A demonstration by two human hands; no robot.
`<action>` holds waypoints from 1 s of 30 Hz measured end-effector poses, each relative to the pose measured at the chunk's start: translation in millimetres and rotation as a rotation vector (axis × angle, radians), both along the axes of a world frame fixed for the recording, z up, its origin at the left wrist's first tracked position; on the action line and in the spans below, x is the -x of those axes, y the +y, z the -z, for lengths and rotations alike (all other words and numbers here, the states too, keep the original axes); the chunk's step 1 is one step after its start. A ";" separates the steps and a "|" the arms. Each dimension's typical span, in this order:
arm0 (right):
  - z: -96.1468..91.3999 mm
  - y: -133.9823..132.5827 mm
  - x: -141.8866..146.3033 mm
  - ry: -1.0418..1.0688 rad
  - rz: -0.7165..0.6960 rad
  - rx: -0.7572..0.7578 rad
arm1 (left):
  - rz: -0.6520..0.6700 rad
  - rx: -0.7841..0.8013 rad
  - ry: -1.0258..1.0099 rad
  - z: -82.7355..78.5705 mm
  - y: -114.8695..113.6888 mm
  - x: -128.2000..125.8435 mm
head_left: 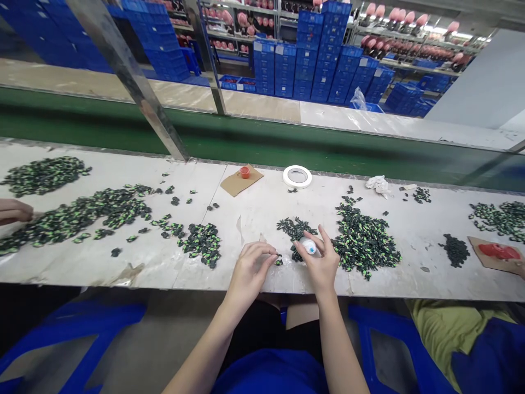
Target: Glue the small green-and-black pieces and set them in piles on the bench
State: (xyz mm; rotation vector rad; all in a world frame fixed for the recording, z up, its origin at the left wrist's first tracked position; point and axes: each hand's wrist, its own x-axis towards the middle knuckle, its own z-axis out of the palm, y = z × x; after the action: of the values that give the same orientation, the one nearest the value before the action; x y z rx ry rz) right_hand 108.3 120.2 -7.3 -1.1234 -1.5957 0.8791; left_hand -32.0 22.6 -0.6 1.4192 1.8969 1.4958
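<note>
My left hand [251, 268] pinches a small black piece [279, 255] between thumb and fingertips, just above the white table [241, 273]. In my right hand [325, 265] is a small white bottle [308, 245] with a blue tip, tilted toward me. Behind the bottle lies a small pile of dark pieces [293, 225]. Beside my right hand spreads a larger heap of black-and-green pieces [365, 241]. Another cluster of black-and-green pieces [200, 244] lies left of my left hand.
A tape roll [297, 177] and cardboard with a red cup [245, 172] lie toward the back. Another person's hand [15, 211] is by the long left heap [90, 213]. Red items [498, 251] sit on cardboard at right. Blue stools [394, 328] stand below the table edge.
</note>
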 end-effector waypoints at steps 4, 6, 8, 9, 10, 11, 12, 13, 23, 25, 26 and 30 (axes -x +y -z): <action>-9.0 -1.7 -13.8 -0.027 0.155 -0.026 | -0.007 0.005 0.005 0.1 -4.0 -0.3; -10.7 -0.2 -21.7 -0.088 0.230 -0.044 | -0.020 0.013 0.019 3.7 -5.2 -2.0; -9.3 1.7 -27.5 -0.121 0.216 -0.027 | -0.030 0.024 0.031 8.5 -5.9 -5.1; -7.9 2.0 -29.7 -0.117 0.184 -0.019 | -0.032 0.027 0.032 10.7 -6.2 -7.1; -6.2 1.7 -31.6 -0.107 0.151 -0.029 | -0.031 0.030 0.027 12.5 -6.5 -9.1; -4.5 0.6 -33.4 -0.095 0.132 -0.062 | -0.028 0.033 0.018 13.7 -6.8 -11.2; -2.7 -1.3 -35.4 -0.087 0.135 -0.118 | -0.026 0.034 0.007 14.4 -7.2 -13.2; -1.0 -3.7 -37.6 -0.086 0.162 -0.191 | -0.027 0.037 -0.003 14.5 -7.5 -15.0; 15.8 -14.0 -38.3 -0.045 0.129 -0.248 | -0.042 0.059 -0.022 14.4 -6.2 -21.9; 11.6 -12.0 -34.5 -0.044 0.134 -0.228 | -0.043 0.051 -0.031 15.0 -6.6 -21.4; 8.6 -11.1 -33.3 -0.053 0.141 -0.219 | -0.044 0.050 -0.034 15.0 -6.9 -21.0; -2.3 -7.8 -32.9 -0.108 0.149 -0.151 | -0.057 0.057 -0.043 13.1 -7.3 -18.8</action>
State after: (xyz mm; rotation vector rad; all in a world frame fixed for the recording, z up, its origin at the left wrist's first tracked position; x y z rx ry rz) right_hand 141.3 112.4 -5.0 -1.1810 -1.6141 0.5996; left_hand -13.2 15.3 -13.7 1.3090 1.9531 1.4732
